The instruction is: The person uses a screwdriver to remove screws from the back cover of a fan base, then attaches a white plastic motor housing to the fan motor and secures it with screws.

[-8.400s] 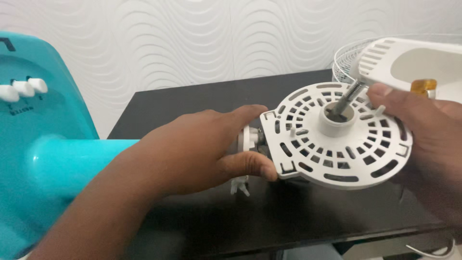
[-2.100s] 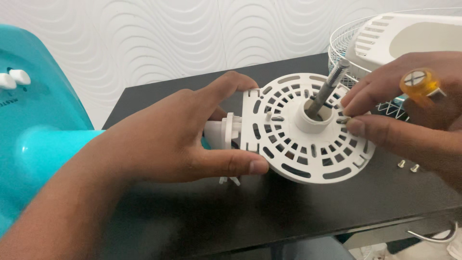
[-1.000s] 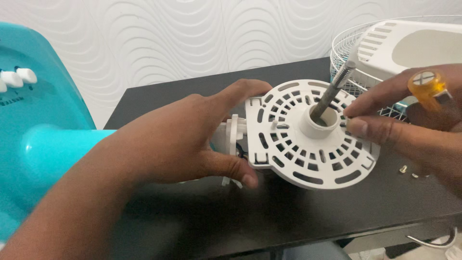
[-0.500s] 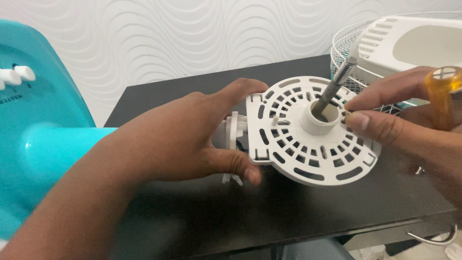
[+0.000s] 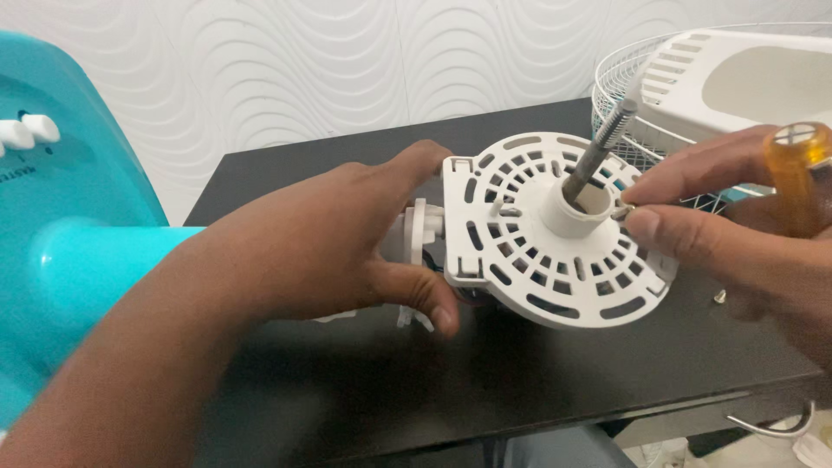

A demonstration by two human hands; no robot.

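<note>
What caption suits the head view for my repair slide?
Left hand steadies a fan motor's white vented plate; right hand pinches a small screw at it.

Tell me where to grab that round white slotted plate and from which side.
Take the round white slotted plate by its outer rim, from the lower edge facing the camera. The threaded metal shaft juts from its hub, the left hand covers the left side, and the right hand works at the right.

Black table (image 5: 520, 381), glossy top, against the wavy white wall. 1 small screw (image 5: 718, 296) lies on it near the right edge. White wire grille (image 5: 637, 143) rests at the far corner, well beyond the screw.
</note>
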